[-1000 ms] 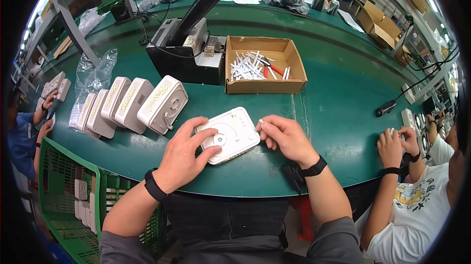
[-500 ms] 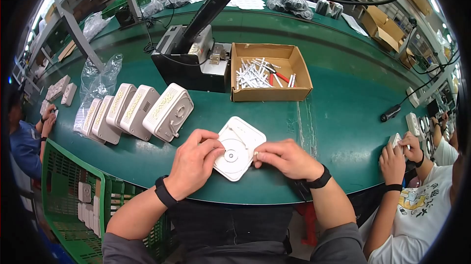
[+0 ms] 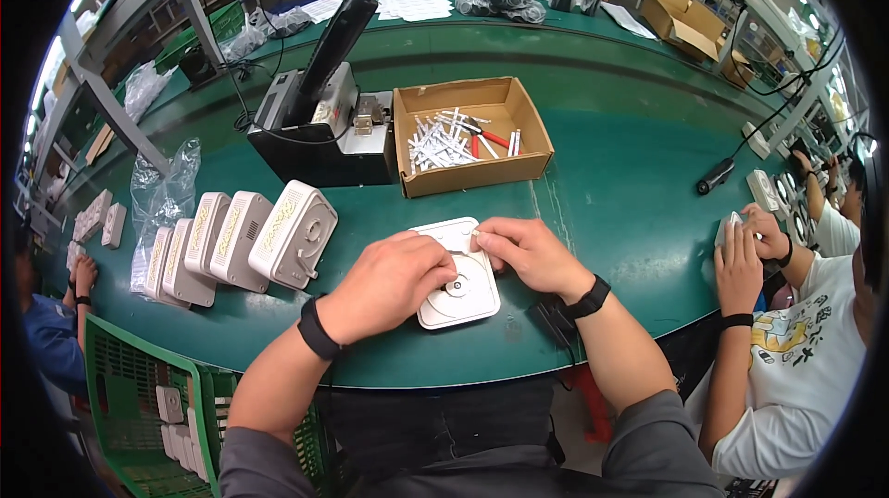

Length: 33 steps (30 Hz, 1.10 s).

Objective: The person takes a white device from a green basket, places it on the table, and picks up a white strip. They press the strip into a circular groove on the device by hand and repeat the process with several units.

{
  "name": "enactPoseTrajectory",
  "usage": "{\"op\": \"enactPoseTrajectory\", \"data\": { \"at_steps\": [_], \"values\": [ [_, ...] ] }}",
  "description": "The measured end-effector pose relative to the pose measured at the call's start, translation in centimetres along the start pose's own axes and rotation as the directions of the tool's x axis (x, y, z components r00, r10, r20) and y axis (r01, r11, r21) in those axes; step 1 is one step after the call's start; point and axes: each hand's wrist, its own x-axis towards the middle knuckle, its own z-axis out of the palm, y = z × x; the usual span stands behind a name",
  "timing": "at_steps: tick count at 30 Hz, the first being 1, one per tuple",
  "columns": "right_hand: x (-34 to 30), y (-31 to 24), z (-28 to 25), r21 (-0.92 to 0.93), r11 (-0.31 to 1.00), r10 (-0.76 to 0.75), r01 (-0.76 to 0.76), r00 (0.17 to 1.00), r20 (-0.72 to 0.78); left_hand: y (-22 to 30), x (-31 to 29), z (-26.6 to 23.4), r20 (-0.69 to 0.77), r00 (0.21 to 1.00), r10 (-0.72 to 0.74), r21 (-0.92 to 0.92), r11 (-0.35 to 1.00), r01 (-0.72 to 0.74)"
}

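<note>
A white, rounded-square plastic unit with a round disc and a hub at its middle lies flat on the green table before me. My left hand reaches across its left side. Its fingers are bent together over the disc, close to the hub, and hide whatever they may hold. At the unit's upper right corner, my right hand pinches a tiny pale piece between thumb and forefinger. That piece is too small to name.
White housings stand in a row at left by a clear plastic bag. Behind are a black-and-grey bench machine and a cardboard box with white strips and red-handled pliers. A green crate stands lower left. Co-workers sit either side.
The unit has turned so its sides stand straighter. My left hand has moved inward over the disc, and my right hand has gone up to the upper right corner. The whole view has shifted.
</note>
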Motion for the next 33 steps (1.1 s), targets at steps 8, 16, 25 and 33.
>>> {"op": "enactPoseTrajectory", "data": {
  "at_steps": [8,16,25,33],
  "values": [
    [0.2,-0.6,0.1,-0.081,0.996,-0.028,0.026,0.999,-0.026,-1.9,-0.1,-0.4,-0.004,0.998,0.058,-0.218,0.974,-0.057],
    [-0.3,-1.5,1.0,-0.245,0.955,-0.170,0.165,0.985,0.000,-1.6,-0.9,1.5,-0.140,0.989,0.044,-0.201,0.977,-0.072],
    [-1.3,-2.0,1.3,-0.405,0.854,-0.314,0.327,0.944,0.100,-1.1,-0.7,1.9,-0.154,0.986,-0.057,-0.150,0.988,0.033],
    [-1.2,-1.7,1.7,-0.411,0.852,-0.305,0.323,0.946,0.112,-1.2,-0.9,2.1,-0.080,0.995,-0.065,-0.128,0.990,0.054]
  ]
}}
